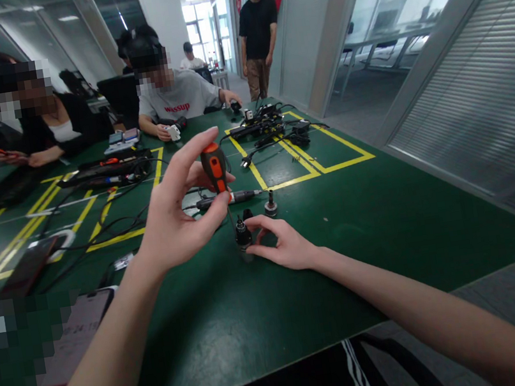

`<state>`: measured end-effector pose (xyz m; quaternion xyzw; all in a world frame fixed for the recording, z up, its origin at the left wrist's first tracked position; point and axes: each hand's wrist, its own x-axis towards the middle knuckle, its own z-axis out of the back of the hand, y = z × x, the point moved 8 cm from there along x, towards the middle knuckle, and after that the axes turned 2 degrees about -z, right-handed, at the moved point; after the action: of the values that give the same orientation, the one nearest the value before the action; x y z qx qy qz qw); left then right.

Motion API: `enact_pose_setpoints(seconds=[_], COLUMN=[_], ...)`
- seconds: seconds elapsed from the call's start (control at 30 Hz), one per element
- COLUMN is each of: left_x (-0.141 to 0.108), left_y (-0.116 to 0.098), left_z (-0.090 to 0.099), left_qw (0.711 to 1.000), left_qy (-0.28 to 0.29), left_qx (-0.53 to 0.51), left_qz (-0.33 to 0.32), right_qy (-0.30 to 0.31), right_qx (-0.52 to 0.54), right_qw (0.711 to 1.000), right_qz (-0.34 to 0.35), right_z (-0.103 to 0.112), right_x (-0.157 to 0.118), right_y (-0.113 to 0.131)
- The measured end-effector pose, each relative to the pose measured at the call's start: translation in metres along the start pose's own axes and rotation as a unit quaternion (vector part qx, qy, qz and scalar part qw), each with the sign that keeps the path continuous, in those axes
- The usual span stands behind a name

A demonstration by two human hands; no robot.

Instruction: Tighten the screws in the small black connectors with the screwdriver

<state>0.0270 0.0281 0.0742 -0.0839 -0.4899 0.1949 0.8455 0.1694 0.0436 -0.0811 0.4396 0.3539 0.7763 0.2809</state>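
My left hand (170,209) is closed on a small orange-and-black screwdriver (216,168), with a fingertip on top of its handle and the thumb low on the side. The thin shaft points down towards a black cylindrical part (243,232) standing on the green table. Whether the tip touches the part, I cannot tell. My right hand (287,243) pinches this part from the right between thumb and forefinger. Just behind it stands another black piece (247,214), partly hidden. A metal-based round part (270,205) with a black upright stem sits a little farther back.
Behind my hands lies a dark pen-shaped tool (243,196). A heap of black cables and adapters (271,123) lies farther back on the table (379,233). Left are cables, a tool tray (99,171) and a phone (80,335). Co-workers sit across; one person (258,28) stands.
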Motion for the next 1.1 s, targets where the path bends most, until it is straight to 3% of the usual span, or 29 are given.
enact_pose_setpoints(seconds=[0.7, 0.9, 1.1], left_x=[-0.0016, -0.0005, -0.0012], left_y=[-0.0001, -0.0030, -0.0007], left_z=[0.0016, 0.0010, 0.0004], left_qw=[1.000, 0.999, 1.000], left_qy=[-0.003, 0.002, 0.012], left_qx=[0.008, 0.018, 0.011], left_qz=[0.002, -0.031, -0.013], right_qy=[-0.005, -0.013, -0.006], right_qx=[0.005, 0.004, 0.000], right_qw=[1.000, 1.000, 1.000], right_qz=[-0.001, 0.001, 0.003], right_z=[0.0006, 0.0008, 0.0002], right_x=[0.0009, 0.0002, 0.0002], right_y=[0.0006, -0.0008, -0.0003])
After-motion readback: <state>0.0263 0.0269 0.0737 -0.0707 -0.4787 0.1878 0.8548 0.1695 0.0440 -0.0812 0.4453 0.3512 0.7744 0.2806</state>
